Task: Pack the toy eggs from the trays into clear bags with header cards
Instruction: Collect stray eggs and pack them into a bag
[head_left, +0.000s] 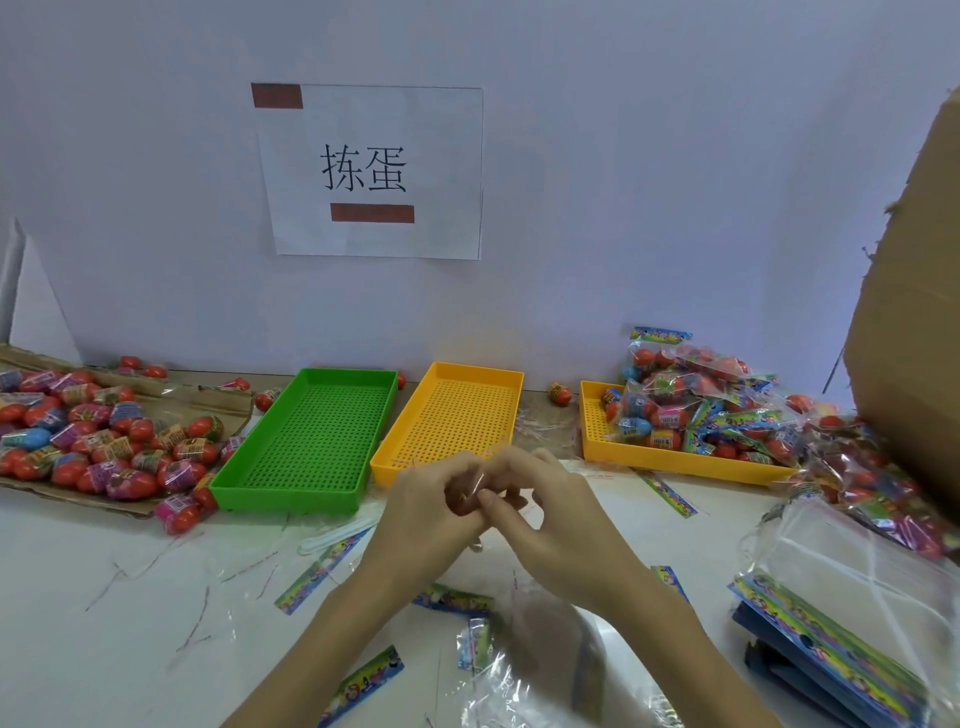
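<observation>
Pinching a thin clear film strip (475, 491) at frame centre, left hand (423, 512) and right hand (545, 512) grip narrowly; it could likely tear or slip.

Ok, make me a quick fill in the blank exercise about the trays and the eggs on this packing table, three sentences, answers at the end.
1. The green tray holds ____ toy eggs.
2. The filled bags are heaped in a tray coloured ____.
3. The loose toy eggs lie on cardboard to the ____ of the green tray.

Missing words: no; yellow; left
</observation>
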